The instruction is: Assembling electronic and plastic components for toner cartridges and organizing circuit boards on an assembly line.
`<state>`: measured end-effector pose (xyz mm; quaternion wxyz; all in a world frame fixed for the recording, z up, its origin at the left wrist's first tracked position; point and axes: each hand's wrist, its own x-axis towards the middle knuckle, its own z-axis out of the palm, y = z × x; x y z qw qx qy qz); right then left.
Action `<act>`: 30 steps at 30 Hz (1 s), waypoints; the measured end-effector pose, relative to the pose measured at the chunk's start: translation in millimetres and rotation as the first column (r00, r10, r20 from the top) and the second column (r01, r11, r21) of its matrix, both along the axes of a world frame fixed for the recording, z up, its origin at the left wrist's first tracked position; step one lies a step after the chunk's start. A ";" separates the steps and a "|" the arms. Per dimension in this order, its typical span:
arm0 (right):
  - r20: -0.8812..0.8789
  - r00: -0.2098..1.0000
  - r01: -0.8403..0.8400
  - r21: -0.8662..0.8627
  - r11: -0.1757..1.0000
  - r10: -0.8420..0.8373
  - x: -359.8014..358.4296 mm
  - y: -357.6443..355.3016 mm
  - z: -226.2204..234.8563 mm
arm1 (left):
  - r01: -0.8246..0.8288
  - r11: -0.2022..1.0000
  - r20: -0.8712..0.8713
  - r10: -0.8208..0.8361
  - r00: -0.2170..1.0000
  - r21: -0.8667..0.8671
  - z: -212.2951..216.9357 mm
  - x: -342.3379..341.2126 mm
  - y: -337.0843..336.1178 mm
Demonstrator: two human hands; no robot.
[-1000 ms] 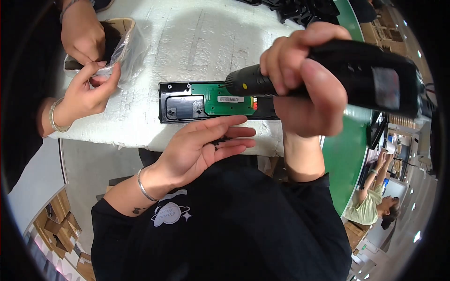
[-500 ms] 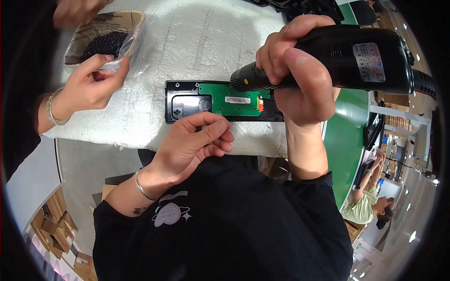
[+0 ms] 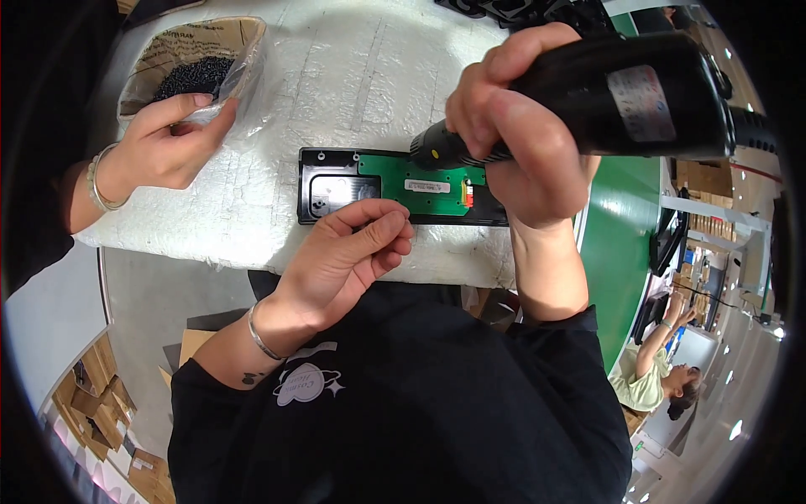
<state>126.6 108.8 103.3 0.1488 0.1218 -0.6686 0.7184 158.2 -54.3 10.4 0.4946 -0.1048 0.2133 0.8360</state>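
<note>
A long black plastic housing (image 3: 323, 189) with a green circuit board (image 3: 437, 189) in it lies on the white foam pad (image 3: 252, 227). My right hand (image 3: 525, 139) grips a thick black electric screwdriver (image 3: 638, 84), whose tip end (image 3: 432, 151) points down at the board's upper edge. My left hand (image 3: 348, 252) rests at the housing's near edge, thumb pressed against curled fingers. Whether it pinches anything small is hidden.
A co-worker's hand (image 3: 164, 143) with a bracelet reaches at a cardboard box of small black screws (image 3: 193, 76) at the far left. A green surface (image 3: 625, 235) runs along the right. Another person (image 3: 659, 378) sits beyond it. Cartons stand at the lower left.
My left hand's fingers have curled from flat into a pinch at the housing's edge. My right hand stays on the screwdriver over the board. The co-worker's hand has moved to the screw box.
</note>
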 end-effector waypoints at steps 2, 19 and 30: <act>-0.161 0.982 -0.098 -0.011 0.995 0.095 0.1 10.3 0.3 | -0.010 0.999 0.026 0.009 1.000 0.035 0.1 -0.9 -0.6; -0.206 0.958 -0.209 -0.036 0.977 0.197 44.0 -6.7 34.0 | -0.069 0.992 0.041 0.065 0.997 0.102 24.7 12.0 9.2; -0.060 0.998 -0.026 0.127 0.992 0.034 -5.0 -22.3 -1.7 | 0.108 0.994 -0.075 -0.108 0.991 -0.009 13.8 9.1 -13.2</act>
